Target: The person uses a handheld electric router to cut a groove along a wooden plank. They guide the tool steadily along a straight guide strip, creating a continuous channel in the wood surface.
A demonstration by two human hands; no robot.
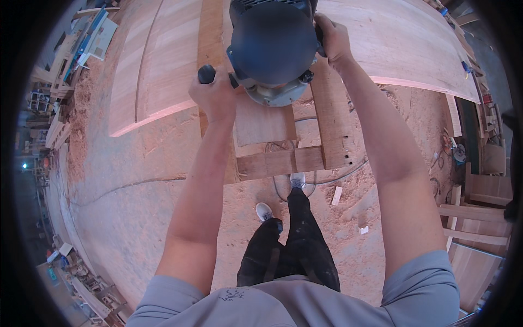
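Sawdust blankets the workshop floor point(125, 180) from nine o'clock right down to six. Up at twelve o'clock, broad wooden panels point(397, 38) spread across the top, pale and curved by the lens. Running out from under them toward the centre is a wooden frame point(283, 161) of planks, its crosspiece just above the person's white shoes point(265, 211). And sitting on that frame at twelve o'clock, the blue power router point(272, 49), big round body facing up. Both hands are on it, well apart: the left hand point(213, 97) wrapped tight around the black knob handle point(206, 73) at eleven o'clock, the right hand point(333, 41) gripping the opposite side at one o'clock. A cord point(305, 188) loops on the floor below the frame.
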